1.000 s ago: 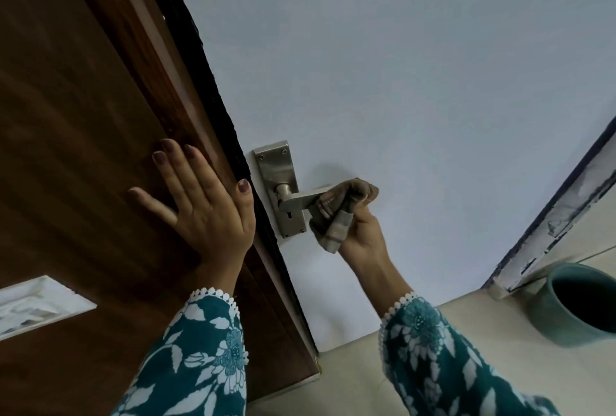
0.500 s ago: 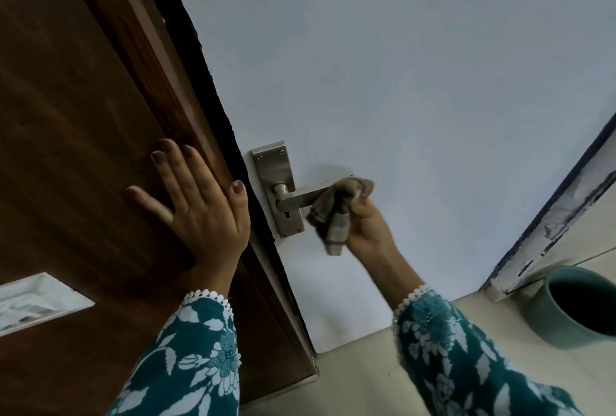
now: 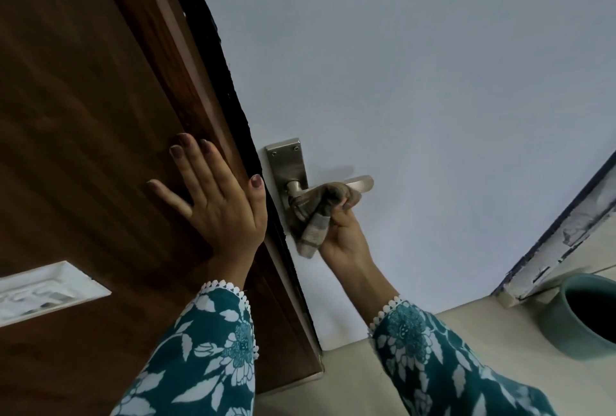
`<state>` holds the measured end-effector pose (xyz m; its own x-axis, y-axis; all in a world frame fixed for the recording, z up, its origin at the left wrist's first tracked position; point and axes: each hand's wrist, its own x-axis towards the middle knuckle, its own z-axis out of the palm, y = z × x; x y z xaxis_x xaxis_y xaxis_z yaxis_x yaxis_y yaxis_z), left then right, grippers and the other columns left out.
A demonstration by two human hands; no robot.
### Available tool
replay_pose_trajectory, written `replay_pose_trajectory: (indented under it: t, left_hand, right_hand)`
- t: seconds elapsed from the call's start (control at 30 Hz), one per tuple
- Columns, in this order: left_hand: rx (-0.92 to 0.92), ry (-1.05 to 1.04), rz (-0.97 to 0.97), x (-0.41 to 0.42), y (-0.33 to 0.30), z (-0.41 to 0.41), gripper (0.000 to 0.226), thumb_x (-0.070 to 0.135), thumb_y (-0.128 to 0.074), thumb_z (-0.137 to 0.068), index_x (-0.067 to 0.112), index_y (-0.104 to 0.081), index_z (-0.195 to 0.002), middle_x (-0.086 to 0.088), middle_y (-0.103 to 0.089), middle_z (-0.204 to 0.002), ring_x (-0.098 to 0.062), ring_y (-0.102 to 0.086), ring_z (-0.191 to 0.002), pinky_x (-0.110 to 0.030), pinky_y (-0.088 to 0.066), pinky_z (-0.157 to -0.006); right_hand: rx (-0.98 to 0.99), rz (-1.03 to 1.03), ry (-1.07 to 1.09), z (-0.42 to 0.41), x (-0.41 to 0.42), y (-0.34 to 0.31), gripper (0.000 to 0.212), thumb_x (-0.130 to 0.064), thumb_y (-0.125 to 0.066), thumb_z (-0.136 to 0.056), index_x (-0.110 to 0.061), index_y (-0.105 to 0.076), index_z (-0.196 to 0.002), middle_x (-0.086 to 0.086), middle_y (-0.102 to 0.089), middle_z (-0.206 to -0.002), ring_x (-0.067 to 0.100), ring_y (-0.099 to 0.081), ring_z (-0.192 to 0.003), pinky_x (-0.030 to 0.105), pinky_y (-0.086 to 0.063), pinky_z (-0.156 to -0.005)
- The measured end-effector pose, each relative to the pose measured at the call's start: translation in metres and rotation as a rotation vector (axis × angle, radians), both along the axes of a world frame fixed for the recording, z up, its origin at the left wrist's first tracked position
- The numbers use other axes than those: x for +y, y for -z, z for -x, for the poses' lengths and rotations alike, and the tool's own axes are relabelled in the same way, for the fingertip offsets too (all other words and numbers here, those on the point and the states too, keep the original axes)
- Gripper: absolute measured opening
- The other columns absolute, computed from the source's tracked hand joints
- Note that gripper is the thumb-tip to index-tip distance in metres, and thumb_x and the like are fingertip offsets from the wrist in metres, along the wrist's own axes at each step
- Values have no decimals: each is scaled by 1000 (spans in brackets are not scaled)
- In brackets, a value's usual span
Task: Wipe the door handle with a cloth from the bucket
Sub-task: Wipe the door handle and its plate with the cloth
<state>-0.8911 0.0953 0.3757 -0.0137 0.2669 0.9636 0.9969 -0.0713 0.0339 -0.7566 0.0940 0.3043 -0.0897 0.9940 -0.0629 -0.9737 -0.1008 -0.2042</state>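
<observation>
Since the earlier frame the right hand has slid its cloth inward along the door handle, from the lever's tip to the neck by the backplate, leaving the tip bare; its grip is closed around the cloth, while the left hand lies flat and open on the brown door. Pressing down too hard could turn the lever, and the loose hanging tail of cloth may slip or catch. The door's edge sits just beside the backplate, so inward room is tight; open wall lies to the right, the bucket well apart on the floor.
</observation>
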Motion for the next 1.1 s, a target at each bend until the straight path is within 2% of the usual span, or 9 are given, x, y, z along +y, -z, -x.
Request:
replay_pose_trajectory:
  t: [0.2,0.3,0.43,0.53,0.73,0.87,0.97,1.03,1.1]
  left_hand:
    - [-11,18,3,-1,1,-2,64,39,-22,-97,-2,-13,-146,-25,-23,-149,-20,4,-147,-55,7,-113]
    - [-6,24,14,-2,1,-2,65,38,-22,-98,-1,-10,-147,-25,-22,-150,-20,5,-147,-56,7,-113]
    - [-4,19,27,-3,0,-1,65,39,-21,-98,2,-5,-149,-21,-16,-151,-19,6,-147,-55,8,-113]
    - [-1,16,31,-4,-1,-2,64,38,-23,-98,1,-8,-148,-22,-20,-151,-19,5,-147,-54,8,-113]
    - [-14,71,117,-10,-2,1,63,37,-25,-99,4,-7,-149,-24,-24,-152,-28,-7,-146,-55,6,-113]
    - [-131,180,201,-24,-2,-5,63,36,-26,-98,3,-8,-149,-25,-19,-154,-32,-9,-145,-60,-1,-112]
    - [-276,434,313,-54,23,-30,61,35,-28,-99,8,-7,-149,-15,-11,-157,-27,-9,-147,-56,-13,-116]
    - [-339,710,416,-76,49,-50,55,33,-32,-100,14,-16,-149,-11,-19,-156,-23,-21,-145,-46,-25,-115]
    - [-510,915,639,-90,64,-69,49,35,-34,-99,18,-30,-144,-6,-34,-152,-15,-32,-140,-29,-33,-111]
  right_hand:
    - [-104,98,40,19,-10,-12,21,-2,-38,-97,-9,-58,-99,14,-61,-103,26,-60,-94,42,-45,-96]
    - [-177,157,40,29,-13,-14,21,4,-40,-96,-7,-58,-95,13,-61,-95,25,-60,-89,40,-48,-91]
    - [-293,177,33,31,-14,-16,19,6,-46,-93,-5,-61,-90,8,-69,-79,20,-66,-74,30,-57,-68]
    - [-528,135,44,20,-19,-16,15,8,-53,-88,-3,-63,-85,6,-70,-71,18,-67,-69,29,-57,-69]
    - [-1285,65,30,-12,-19,-11,16,-7,-74,-75,-19,-70,-86,6,-73,-91,27,-68,-94,40,-54,-90]
    - [-1536,39,-5,-42,-29,-1,12,-15,-74,-77,-10,-66,-85,7,-69,-84,26,-65,-89,40,-53,-87]
    - [-1363,-14,-31,-78,-53,5,11,-9,-70,-80,-8,-68,-91,14,-68,-89,29,-64,-91,42,-53,-87]
    - [-1166,-70,-88,-104,-67,3,11,-6,-64,-83,-6,-66,-94,11,-64,-89,25,-61,-89,34,-50,-83]
    - [-988,-144,-155,-126,-79,-2,16,-12,-62,-81,-4,-63,-95,14,-61,-93,29,-58,-91,39,-48,-88]
